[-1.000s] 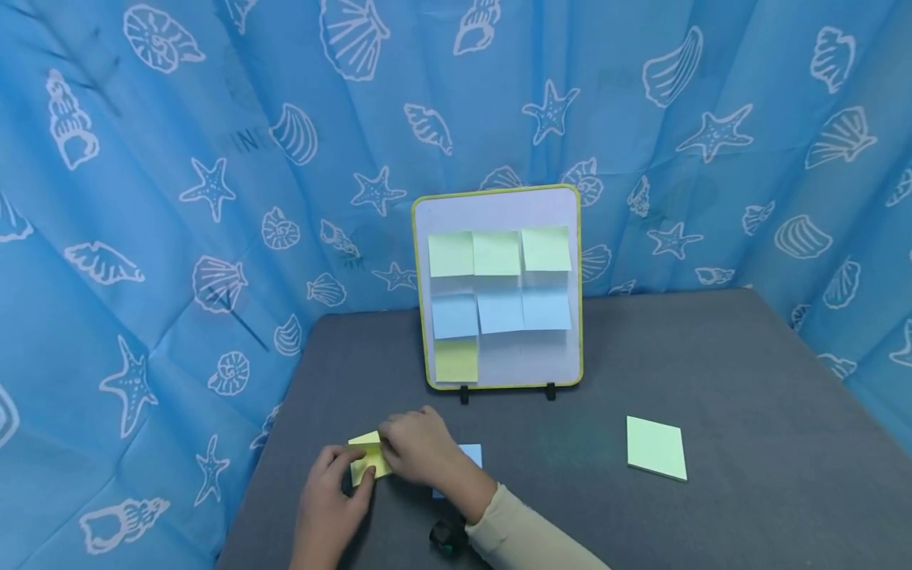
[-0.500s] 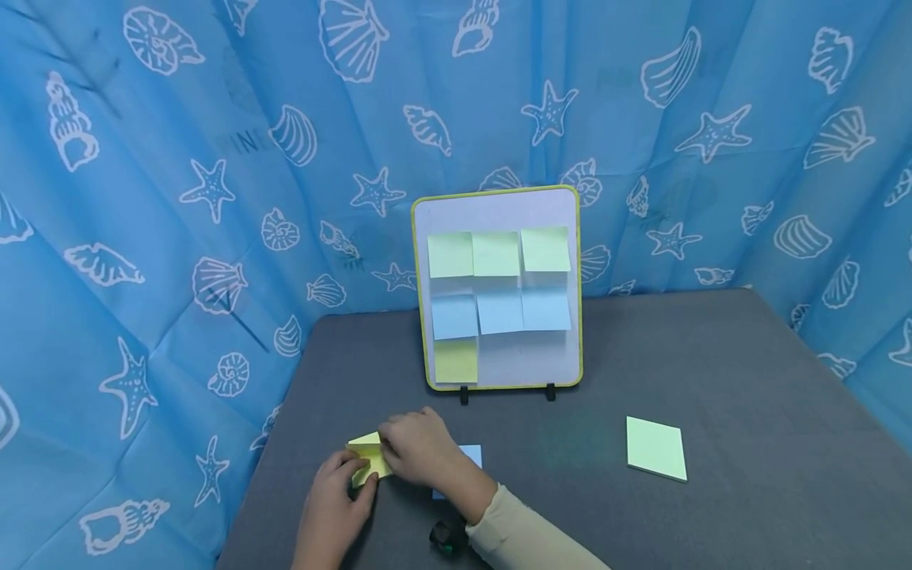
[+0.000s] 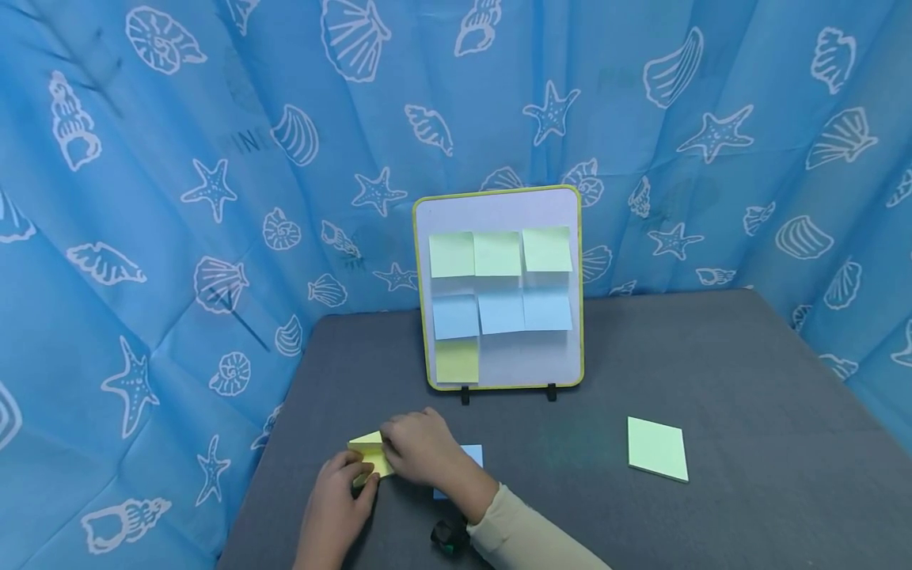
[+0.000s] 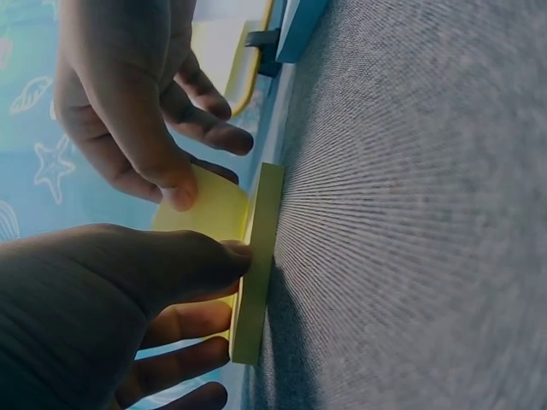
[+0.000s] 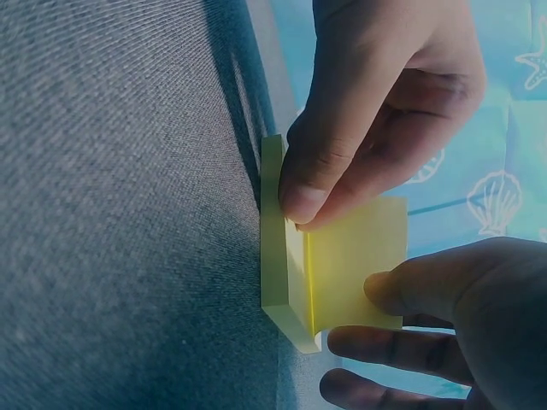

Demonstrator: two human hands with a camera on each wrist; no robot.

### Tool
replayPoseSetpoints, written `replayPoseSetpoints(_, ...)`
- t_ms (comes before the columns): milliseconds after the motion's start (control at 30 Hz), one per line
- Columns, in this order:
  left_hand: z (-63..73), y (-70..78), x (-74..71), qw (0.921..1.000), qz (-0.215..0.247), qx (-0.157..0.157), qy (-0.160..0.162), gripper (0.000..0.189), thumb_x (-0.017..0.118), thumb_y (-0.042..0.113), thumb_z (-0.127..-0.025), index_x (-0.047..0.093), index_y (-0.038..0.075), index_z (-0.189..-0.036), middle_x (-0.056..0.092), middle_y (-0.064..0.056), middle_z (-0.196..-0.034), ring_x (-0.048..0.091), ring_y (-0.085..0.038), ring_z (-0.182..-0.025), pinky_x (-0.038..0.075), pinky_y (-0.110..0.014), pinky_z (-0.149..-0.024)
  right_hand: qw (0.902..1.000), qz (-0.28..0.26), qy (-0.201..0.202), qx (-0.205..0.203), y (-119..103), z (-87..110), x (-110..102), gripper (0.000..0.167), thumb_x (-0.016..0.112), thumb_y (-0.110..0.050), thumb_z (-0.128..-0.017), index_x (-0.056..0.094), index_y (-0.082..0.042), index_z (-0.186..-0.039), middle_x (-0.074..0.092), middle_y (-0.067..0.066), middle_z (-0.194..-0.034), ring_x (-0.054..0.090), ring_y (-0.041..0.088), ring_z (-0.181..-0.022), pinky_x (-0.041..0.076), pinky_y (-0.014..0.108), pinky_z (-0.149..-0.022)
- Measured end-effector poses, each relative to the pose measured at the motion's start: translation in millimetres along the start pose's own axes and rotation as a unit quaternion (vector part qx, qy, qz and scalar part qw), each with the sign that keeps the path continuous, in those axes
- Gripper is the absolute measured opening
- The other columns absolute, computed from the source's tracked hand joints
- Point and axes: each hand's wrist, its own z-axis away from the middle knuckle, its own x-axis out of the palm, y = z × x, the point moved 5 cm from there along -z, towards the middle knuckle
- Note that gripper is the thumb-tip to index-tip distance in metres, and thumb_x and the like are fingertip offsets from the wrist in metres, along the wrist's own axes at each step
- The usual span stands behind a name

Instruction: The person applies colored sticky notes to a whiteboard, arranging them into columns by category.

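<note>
A yellow sticky note pad lies on the table at front left, its top sheet bent up from the stack but still joined along one edge. My left hand grips the pad, thumb against the stack near the fold, as the left wrist view shows. The lifted sheet's free side is pinched by my right hand, with the thumb on its face in the right wrist view. Under the right forearm a blue sticky note pad is partly hidden.
A yellow-rimmed whiteboard stands at the back on black feet, bearing green notes, blue notes and one yellow note. A green pad lies at right. Near the right cuff is a black object.
My left fingers have slid a little toward me, down to the pad's near edge. The right hand stays in place with the sheet.
</note>
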Motion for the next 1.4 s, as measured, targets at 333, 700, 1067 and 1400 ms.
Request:
replayPoseSetpoints(333,-2.3,-2.7,-2.8,0.9999,0.011,0.001,-0.012,0.012,0.089,0.016,-0.085,0.082,0.011,-0.093,0.070,-0.005,-0.104,0.066,-0.024,-0.094,0.058,-0.045,-0.082,1.0000,0.006,-0.001,0.005,1.5,0.1,-1.7,0.015,0.066,-0.032,-0.106,0.074,-0.026,-0.094,0.064,-0.013,-0.078,0.049,0.003,-0.062,0.035,0.027,-0.061)
replayPoseSetpoints(700,-3.8,-4.8,-3.5,0.9994,0.023,-0.002,-0.025,0.015,0.092,0.019,-0.083,0.081,0.013,-0.091,0.067,-0.002,-0.098,0.064,-0.020,-0.090,0.057,-0.045,-0.081,0.9999,0.005,0.012,0.007,4.9,0.5,-3.8,0.012,0.070,-0.034,-0.104,0.076,-0.028,-0.095,0.066,-0.014,-0.081,0.053,0.002,-0.064,0.038,0.027,-0.062)
replayPoseSetpoints(1067,-6.2,-2.6,-4.9,0.9984,0.022,-0.022,-0.047,0.015,0.091,0.018,-0.083,0.080,0.012,-0.090,0.063,-0.001,-0.093,0.061,-0.018,-0.084,0.053,-0.039,-0.072,0.9995,-0.002,0.033,0.001,6.3,1.8,-8.6,0.012,0.071,-0.030,-0.103,0.082,-0.028,-0.097,0.070,-0.013,-0.085,0.055,0.001,-0.065,0.037,0.024,-0.061)
replayPoseSetpoints(1400,-6.3,-2.9,-4.1,0.9985,0.014,-0.023,-0.048,0.015,0.092,0.019,-0.083,0.080,0.013,-0.090,0.063,-0.001,-0.094,0.060,-0.017,-0.083,0.053,-0.039,-0.072,0.9992,0.000,0.041,-0.001,8.2,2.0,-9.5,0.012,0.072,-0.032,-0.102,0.084,-0.030,-0.098,0.071,-0.013,-0.087,0.058,0.001,-0.067,0.044,0.026,-0.066)
